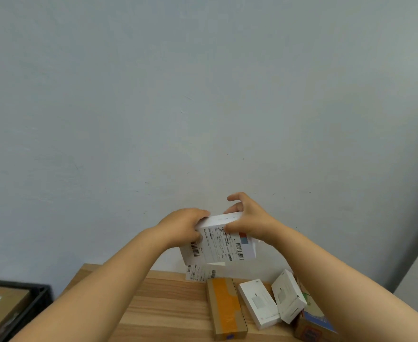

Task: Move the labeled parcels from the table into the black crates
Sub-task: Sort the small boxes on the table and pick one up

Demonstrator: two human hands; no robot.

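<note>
I hold a white parcel [219, 240] with a barcoded shipping label up in the air above the far edge of the wooden table [166, 309]. My left hand [183, 224] grips its left end and my right hand [248, 219] grips its top right corner. Under it, another white labeled parcel [199, 274] leans near the wall, partly hidden. A black crate [34, 299] sits at the lower left, with a brown labeled box [1, 307] inside.
On the table lie a long cardboard box with orange tape [226, 308], two small white boxes [258, 303] [288, 296] and a brown box with a blue top [314, 324]. A plain wall stands right behind the table.
</note>
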